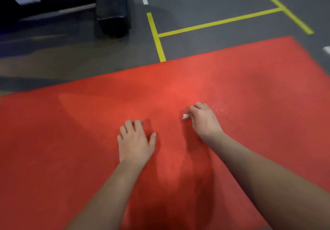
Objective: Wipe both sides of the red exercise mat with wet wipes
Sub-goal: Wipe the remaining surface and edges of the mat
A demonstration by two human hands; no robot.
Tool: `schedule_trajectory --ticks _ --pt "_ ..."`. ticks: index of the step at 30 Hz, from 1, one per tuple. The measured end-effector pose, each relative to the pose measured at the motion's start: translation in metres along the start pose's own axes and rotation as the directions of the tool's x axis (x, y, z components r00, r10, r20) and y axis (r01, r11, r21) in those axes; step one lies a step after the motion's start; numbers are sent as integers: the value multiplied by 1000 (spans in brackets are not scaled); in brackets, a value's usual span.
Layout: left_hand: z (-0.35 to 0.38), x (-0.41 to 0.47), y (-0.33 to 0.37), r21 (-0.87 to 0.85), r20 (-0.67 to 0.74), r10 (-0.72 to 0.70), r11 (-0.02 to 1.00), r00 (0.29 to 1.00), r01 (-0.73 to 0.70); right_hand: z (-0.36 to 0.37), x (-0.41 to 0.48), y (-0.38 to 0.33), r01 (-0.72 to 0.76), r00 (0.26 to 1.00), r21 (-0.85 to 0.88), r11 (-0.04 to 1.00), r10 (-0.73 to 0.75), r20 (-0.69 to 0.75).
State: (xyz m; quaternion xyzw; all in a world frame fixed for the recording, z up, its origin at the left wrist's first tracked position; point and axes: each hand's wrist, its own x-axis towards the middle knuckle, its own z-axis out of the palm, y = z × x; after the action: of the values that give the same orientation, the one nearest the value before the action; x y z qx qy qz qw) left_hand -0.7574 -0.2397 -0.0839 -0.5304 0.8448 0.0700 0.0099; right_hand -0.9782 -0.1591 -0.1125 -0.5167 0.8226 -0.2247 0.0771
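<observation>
The red exercise mat [89,122] lies flat on the grey floor and fills most of the view. My right hand [204,120] is curled around a white wet wipe [185,116], pressed down on the mat near its middle; only a small corner of the wipe shows past my fingers. A faint damp sheen shows on the mat just right of that hand. My left hand [136,141] rests palm down on the mat, fingers spread and lightly bent, holding nothing.
Grey floor [214,3] with yellow tape lines [219,22] and white lines lies beyond the mat's far edge. A black padded piece of gym equipment [111,8] stands at the upper left, close to the mat.
</observation>
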Motion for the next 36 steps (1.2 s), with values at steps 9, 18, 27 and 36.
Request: schedule_trajectory --ticks 9,18,27,36 --pt "-3 -59 -17 -73 568 -180 961 803 267 -4 -100 -15 -80 996 109 991 75 43" --pt "-8 -45 -9 3 636 -187 971 748 239 -18 -65 -11 -64 990 -6 998 64 126" --pt "-7 -40 -8 23 659 -183 974 730 224 -21 -98 -8 19 992 -10 1000 -17 128" --pt "-2 -37 -12 5 667 -153 980 729 201 -34 -173 -11 85 961 83 993 -103 255"
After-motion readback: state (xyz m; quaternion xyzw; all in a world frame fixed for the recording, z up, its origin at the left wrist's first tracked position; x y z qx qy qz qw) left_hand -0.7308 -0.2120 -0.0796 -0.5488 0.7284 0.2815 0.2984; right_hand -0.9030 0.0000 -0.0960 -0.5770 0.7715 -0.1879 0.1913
